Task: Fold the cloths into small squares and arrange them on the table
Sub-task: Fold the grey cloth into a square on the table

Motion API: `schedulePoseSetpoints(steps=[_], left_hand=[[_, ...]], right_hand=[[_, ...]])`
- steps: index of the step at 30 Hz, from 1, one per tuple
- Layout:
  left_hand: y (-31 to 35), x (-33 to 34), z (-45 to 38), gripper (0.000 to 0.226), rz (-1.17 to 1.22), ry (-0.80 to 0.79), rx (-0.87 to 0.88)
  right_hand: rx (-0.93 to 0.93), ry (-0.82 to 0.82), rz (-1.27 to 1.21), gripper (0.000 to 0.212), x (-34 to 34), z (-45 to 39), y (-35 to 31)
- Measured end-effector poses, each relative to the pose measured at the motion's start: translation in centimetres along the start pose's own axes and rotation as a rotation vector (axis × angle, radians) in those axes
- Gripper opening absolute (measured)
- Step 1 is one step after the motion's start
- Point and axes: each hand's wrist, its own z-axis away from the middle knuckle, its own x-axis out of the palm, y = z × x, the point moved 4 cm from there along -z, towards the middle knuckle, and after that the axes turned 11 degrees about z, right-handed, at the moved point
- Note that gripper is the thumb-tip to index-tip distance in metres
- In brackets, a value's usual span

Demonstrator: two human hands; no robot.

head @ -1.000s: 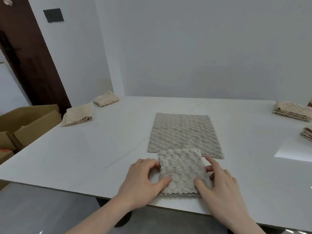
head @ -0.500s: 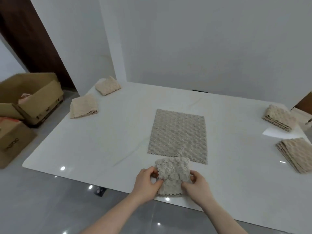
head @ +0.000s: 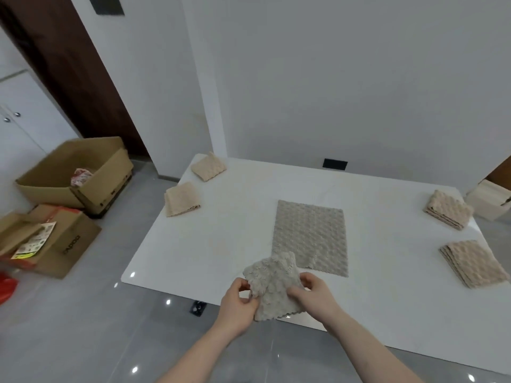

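Holding a small folded grey textured cloth (head: 272,288) over the near edge of the white rectangular table (head: 229,244), we pinch it from both sides. Our left hand (head: 239,306) curls its thumb and fingers round the cloth's left edge, and our right hand (head: 313,293) clamps the right edge the same way. The cloth's top corners flop loosely above our fingers.

Just beyond our right hand, a flat grey textured cloth (head: 311,236) lies spread on the table, its near corner close to the held cloth. Farther off to the right of our right hand sit two stacks of folded beige cloths (head: 472,262), one nearer and one farther (head: 448,208). Well beyond and to the left of our left hand, two single folded beige squares (head: 181,199) lie near the table's far left corner, the second (head: 208,167) behind the first. Left of our left hand, on the grey floor, stand open brown cardboard boxes (head: 77,175).
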Motion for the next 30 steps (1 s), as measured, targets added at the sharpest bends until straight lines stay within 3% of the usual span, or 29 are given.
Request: schedulePoseSetpoints(steps=[8,16,21,30], left_hand=[[2.2,-2.9,-3.3,0.033,0.131,0.109,-0.081],[2.6,-8.9,-6.2,0.024,0.228,0.264,-0.109],[2.0,-14.5,-9.6,0.055,0.361,0.312,-0.144],[-0.5,-25.9,-15.8,0.037,0.237,0.301,-0.171]], right_hand=[[-0.045,-0.108,-0.021,0.024,0.2,-4.7,-4.5],[-0.096,-0.229,0.109,0.025,5.4,-9.5,-9.5],[-0.11,-0.251,0.174,0.022,9.7,-12.4,-13.4],[-0.024,-0.267,0.247,0.023,20.2,-17.0,-18.6]])
